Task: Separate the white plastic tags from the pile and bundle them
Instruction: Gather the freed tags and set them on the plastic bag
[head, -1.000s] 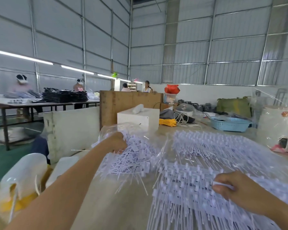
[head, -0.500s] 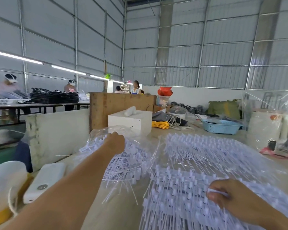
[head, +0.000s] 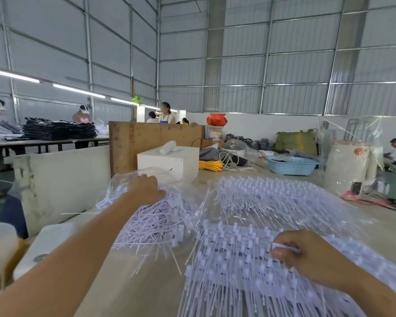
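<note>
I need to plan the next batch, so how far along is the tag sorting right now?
Early, by the look of it. Done: some loose tags lie in a heap by the clear bag; no tied bundle shows. In hand: the left hand rests on that heap, while the right hand pinches a tag on the near sheet of joined tags. Left: that sheet and the far sheet.

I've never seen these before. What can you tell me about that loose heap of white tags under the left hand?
The loose heap of white tags is a tangle of thin plastic stems with small flat heads, pointing every way. It lies on the table, partly inside a clear plastic bag. The left hand rests on its far end.
</note>
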Action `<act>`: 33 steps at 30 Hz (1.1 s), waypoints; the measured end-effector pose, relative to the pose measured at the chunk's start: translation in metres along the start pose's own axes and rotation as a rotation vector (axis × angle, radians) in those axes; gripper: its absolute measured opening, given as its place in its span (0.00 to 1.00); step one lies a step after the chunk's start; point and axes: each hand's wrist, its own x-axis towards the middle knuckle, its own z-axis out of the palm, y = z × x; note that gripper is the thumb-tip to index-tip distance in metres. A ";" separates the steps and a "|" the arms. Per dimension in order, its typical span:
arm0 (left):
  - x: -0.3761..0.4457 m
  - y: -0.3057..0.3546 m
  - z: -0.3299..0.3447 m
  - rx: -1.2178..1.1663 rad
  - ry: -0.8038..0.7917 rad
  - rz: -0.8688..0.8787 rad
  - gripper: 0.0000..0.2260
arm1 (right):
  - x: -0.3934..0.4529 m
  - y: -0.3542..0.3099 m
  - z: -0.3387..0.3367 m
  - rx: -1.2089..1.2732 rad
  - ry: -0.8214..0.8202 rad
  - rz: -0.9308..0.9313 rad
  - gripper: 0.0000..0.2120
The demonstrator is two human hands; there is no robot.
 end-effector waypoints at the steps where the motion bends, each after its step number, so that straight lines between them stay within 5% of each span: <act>1: -0.005 0.000 0.004 0.064 -0.055 -0.031 0.26 | -0.001 -0.001 -0.001 0.020 -0.008 0.001 0.09; 3: -0.020 0.009 0.006 0.183 -0.065 -0.105 0.28 | -0.004 -0.006 -0.003 0.055 -0.083 0.020 0.07; 6: -0.056 0.042 -0.005 0.281 0.315 0.002 0.23 | -0.008 -0.013 -0.007 0.050 -0.162 0.015 0.13; 9: -0.104 0.088 -0.014 -0.174 0.502 0.355 0.14 | -0.010 -0.022 -0.011 0.103 -0.109 -0.056 0.19; 12: -0.143 0.137 -0.013 -0.800 0.037 0.483 0.19 | -0.014 -0.031 -0.013 0.211 -0.068 -0.086 0.24; 14: -0.153 0.159 -0.008 -1.061 -0.369 0.478 0.19 | -0.015 -0.033 -0.013 0.220 -0.028 -0.122 0.24; 16: -0.155 0.167 -0.001 -1.228 -0.572 0.489 0.17 | -0.016 -0.032 -0.015 0.218 0.017 -0.129 0.24; 23: -0.162 0.177 0.012 -1.456 -0.468 0.425 0.16 | -0.014 -0.020 -0.023 -0.120 0.108 -0.091 0.06; 27: -0.161 0.174 0.008 -1.423 -0.317 0.520 0.18 | -0.018 -0.024 -0.028 -0.019 0.133 -0.103 0.09; 33: -0.163 0.170 -0.006 -1.700 -0.624 0.679 0.15 | -0.031 -0.038 -0.045 0.352 0.012 -0.167 0.13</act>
